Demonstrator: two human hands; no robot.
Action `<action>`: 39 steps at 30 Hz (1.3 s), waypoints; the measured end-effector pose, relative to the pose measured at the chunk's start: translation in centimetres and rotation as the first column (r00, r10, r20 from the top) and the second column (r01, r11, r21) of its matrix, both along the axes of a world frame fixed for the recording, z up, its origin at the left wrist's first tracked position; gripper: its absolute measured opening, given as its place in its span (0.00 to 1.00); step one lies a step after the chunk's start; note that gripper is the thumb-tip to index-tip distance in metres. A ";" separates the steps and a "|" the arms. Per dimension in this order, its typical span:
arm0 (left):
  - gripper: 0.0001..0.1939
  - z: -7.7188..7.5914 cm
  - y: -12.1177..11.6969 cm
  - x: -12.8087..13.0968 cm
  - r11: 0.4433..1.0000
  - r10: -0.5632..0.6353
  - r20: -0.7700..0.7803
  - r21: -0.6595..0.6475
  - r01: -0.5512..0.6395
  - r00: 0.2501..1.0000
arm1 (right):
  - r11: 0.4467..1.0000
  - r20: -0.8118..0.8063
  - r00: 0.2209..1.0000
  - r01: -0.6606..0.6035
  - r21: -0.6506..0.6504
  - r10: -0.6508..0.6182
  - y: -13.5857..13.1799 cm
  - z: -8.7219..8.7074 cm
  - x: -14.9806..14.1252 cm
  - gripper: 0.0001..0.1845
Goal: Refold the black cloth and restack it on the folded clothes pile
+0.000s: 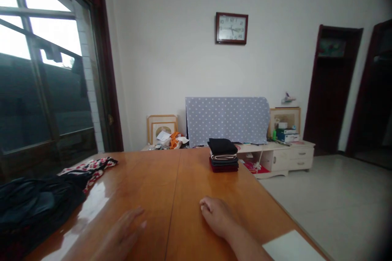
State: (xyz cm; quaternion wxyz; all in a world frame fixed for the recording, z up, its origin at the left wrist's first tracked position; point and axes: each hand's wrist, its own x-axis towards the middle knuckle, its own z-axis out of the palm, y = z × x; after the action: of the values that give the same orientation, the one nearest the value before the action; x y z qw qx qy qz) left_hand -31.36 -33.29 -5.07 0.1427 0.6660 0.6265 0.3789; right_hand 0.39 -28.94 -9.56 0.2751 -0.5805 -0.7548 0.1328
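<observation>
L hand [121, 232] open, empty, fingers spread, just above/on near edge of wood table [147, 179]. R hand [216, 214] loosely curled, empty. Folded clothes stack [223, 155] squared, ahead of R hand, untouched. Dark garment heap [33, 208], red-white print cloth [88, 169] far L.

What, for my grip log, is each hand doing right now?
Left hand: open, holding nothing.
Right hand: loosely closed, holding nothing.
</observation>
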 end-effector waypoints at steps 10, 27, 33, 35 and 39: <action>0.13 -2.3 16.4 18.6 0.946 -0.266 0.649 0.033 0.322 0.713 | 0.995 0.294 0.951 0.095 0.013 -0.095 -1.4 0.9 -1.4 0.16; 0.12 -0.7 32.9 27.9 0.864 -0.339 0.855 0.119 0.489 0.393 | 0.853 0.431 0.737 0.436 0.285 -0.521 22.2 14.3 8.0 0.19; 0.18 0.0 33.5 29.6 0.799 -0.370 0.903 0.190 0.571 0.218 | 0.872 0.498 0.737 0.480 0.091 -0.457 27.3 14.2 8.7 0.34; 0.17 -0.1 33.5 30.0 0.784 -0.382 0.906 0.213 0.583 0.183 | 0.865 0.524 0.726 0.501 0.041 -0.445 28.0 13.9 8.9 0.39; 0.21 -0.5 33.5 30.4 0.750 -0.387 0.917 0.255 0.610 0.093 | 0.867 0.548 0.717 0.496 0.033 -0.431 28.6 13.8 9.3 0.32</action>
State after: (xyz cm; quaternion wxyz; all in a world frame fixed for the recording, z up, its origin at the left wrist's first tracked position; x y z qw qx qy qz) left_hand -0.99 0.18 -5.54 0.6615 0.4675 0.1861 0.5561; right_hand 9.73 -0.30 4.27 0.0421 -0.7793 -0.6219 -0.0649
